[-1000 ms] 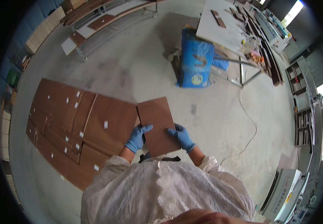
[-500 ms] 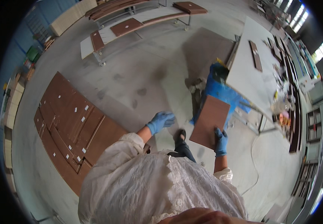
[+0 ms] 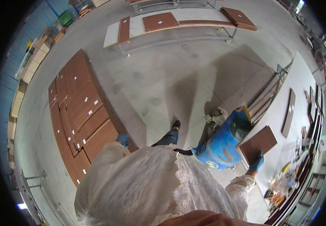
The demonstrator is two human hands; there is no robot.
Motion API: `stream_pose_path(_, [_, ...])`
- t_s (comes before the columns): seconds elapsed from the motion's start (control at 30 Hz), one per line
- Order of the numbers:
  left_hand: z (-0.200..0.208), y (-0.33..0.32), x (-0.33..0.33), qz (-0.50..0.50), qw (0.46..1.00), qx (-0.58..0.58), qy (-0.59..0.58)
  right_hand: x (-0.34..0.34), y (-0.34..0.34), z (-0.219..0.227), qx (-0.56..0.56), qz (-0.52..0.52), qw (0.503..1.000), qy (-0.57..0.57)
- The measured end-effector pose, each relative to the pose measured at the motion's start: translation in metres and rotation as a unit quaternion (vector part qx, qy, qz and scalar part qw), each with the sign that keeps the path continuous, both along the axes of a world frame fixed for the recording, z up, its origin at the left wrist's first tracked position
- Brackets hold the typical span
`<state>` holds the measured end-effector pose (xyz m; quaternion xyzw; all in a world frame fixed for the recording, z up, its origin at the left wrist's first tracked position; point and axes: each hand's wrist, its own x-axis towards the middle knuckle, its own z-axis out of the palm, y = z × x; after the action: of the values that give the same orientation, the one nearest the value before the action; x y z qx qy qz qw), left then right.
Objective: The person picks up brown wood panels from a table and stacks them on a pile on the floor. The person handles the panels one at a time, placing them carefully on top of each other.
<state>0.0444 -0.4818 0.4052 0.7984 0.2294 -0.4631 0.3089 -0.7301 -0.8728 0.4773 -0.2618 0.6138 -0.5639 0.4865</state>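
My right hand [image 3: 257, 162], in a blue glove, grips the lower edge of a small brown rectangular panel [image 3: 260, 145]. The panel is over the near edge of a long white-topped table [image 3: 299, 90]; whether it touches the top I cannot tell. My left hand [image 3: 123, 140], also gloved in blue, hangs beside the right edge of a low stack of brown panels [image 3: 91, 124]. It looks loosely open and holds nothing I can see.
A blue drum [image 3: 219, 145] stands between me and the white table, with a crumpled cloth [image 3: 217, 116] behind it. On the table lie a narrow brown strip [image 3: 289, 113] and loose tools. A wheeled table [image 3: 200, 18] with brown panels stands ahead.
My right hand has carried the small panel rightward, from in front of the blue drum to the white table's edge. My left hand has moved left and down toward the panel stack. My view has shifted.
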Motion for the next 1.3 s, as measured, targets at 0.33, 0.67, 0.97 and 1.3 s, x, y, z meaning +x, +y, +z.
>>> stream_pose_path(0.33, [0.033,-0.364,0.069,-0.172,0.970,-0.148,-0.090,-0.041,-0.065,-0.012,0.107,-0.019,0.986,0.129])
stream_pose_path(0.67, [0.058,-0.594,-0.002,-0.289,0.918,-0.265,-0.055,-0.084,-0.130,-0.011,0.375,0.006,0.910,0.179])
stream_pose_path(0.97, [0.017,-0.524,0.096,-0.252,0.962,-0.103,0.000,0.008,-0.249,-0.004,0.364,-0.029,0.787,0.498])
stream_pose_path(1.3, [-0.040,-0.516,0.301,-0.105,0.992,-0.063,0.030,0.253,-0.391,-0.009,0.109,-0.005,0.671,0.734])
